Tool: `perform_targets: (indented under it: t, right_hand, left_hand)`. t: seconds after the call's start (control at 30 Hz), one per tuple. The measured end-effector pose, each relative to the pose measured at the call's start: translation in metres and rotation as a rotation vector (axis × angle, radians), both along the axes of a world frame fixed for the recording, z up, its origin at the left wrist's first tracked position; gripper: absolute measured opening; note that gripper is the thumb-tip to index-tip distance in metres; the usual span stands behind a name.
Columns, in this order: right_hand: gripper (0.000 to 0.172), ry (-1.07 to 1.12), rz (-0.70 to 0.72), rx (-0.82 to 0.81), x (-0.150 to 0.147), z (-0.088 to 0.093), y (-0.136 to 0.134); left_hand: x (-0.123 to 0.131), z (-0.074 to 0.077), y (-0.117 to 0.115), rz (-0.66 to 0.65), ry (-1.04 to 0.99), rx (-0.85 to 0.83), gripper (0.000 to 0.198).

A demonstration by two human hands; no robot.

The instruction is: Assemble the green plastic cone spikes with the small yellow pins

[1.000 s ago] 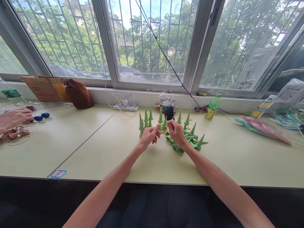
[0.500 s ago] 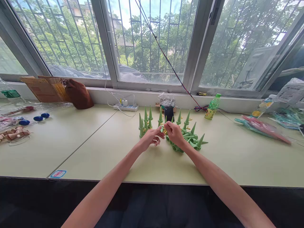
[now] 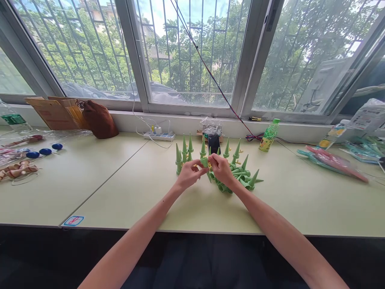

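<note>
Between the thumb and fingers of my left hand (image 3: 189,175) is a green watering spike (image 3: 204,161), its wide open end up and its tip pointing down. My right hand (image 3: 221,169) is closed in a pinch against the spike's side; what its fingertips hold is hidden, though a bit of yellow shows there. Behind my hands stand several upright green spikes (image 3: 190,144), some with small yellow valves (image 3: 239,162) on their sides. By my right wrist lies a heap of loose green spikes (image 3: 240,173).
A black phone-like object (image 3: 214,143) stands behind the spikes. A green-capped bottle (image 3: 269,135) is at the back right, near plastic packets (image 3: 333,162). A power strip (image 3: 159,136) and brown bag (image 3: 99,119) sit by the window sill. Blue balls (image 3: 45,151) lie far left.
The spike has been turned in my left hand, so its wide end now faces up. My left fingers have closed around it, while my right hand has stayed nearly in place.
</note>
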State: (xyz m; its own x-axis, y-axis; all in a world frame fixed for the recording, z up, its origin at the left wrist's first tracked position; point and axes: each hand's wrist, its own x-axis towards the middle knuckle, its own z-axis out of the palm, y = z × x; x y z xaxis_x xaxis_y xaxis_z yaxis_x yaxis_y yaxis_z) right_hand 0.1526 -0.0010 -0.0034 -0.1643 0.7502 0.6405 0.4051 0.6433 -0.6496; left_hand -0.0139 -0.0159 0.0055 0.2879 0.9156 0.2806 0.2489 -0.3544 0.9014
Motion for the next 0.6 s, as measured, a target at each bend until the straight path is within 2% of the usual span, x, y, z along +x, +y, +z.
perform_targets:
  t: [0.3, 0.6]
  right_hand:
    - [0.035, -0.004, 0.018, -0.031, 0.0, 0.0, 0.001]
    - [0.035, 0.006, 0.037, -0.047, 0.0, -0.001, 0.0]
  left_hand:
    - [-0.001, -0.012, 0.01, 0.102, 0.044, 0.347, 0.032]
    - [0.0, -0.013, 0.01, 0.144, 0.075, 0.497, 0.029]
